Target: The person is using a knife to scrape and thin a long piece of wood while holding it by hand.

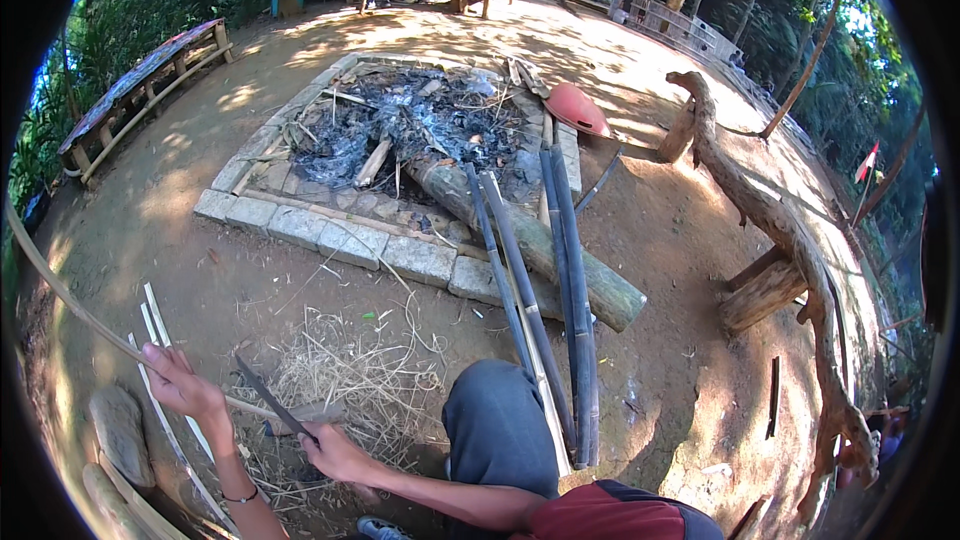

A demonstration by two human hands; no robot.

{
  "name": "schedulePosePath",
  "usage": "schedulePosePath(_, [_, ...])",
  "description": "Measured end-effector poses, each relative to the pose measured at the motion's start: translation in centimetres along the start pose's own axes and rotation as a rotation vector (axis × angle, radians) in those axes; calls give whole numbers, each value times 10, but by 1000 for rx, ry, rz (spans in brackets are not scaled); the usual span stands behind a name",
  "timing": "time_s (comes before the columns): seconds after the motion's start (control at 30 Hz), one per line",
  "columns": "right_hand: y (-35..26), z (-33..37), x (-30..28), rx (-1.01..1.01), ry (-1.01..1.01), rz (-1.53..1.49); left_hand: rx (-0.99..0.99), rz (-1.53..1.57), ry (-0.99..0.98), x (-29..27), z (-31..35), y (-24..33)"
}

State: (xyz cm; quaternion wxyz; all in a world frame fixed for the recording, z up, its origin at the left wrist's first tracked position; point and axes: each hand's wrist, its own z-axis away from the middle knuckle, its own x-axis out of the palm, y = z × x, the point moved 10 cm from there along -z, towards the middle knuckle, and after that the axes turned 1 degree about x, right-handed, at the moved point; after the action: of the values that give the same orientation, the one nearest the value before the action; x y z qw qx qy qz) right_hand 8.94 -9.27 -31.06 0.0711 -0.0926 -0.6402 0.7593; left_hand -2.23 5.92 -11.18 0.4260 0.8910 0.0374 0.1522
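Observation:
My left hand [187, 386] is closed around a long, thin bamboo strip [70, 300], which curves up past the left side of the view. The strip's other end runs on from my hand toward the knife. In my right hand [338, 456] is a knife [268, 397], its dark blade slanting up and left across the strip. Whether the blade touches the strip, I cannot tell. Below and beyond the blade lies a heap of pale shavings [345, 370] on the dirt. A few split bamboo strips [160, 325] lie beside my left forearm.
A stone-edged fire pit [300, 225] holds ash and charred wood. A thick log [590, 275] and several dark bamboo poles [568, 290] reach from it toward my knee [500, 410]. A red helmet-like object [577, 108] sits at its far corner. At right stands a crooked branch rail [790, 230]; at left, a bench [140, 75].

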Motion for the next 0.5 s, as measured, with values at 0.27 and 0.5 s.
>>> schedulePosePath(0.27, [10,13,19,163,-149,-163,-29,-9,84,-31,-26,-13])
schedulePosePath(0.5, [-42,19,17,-369,104,-3,-53,64,41,-41,-27,-16])
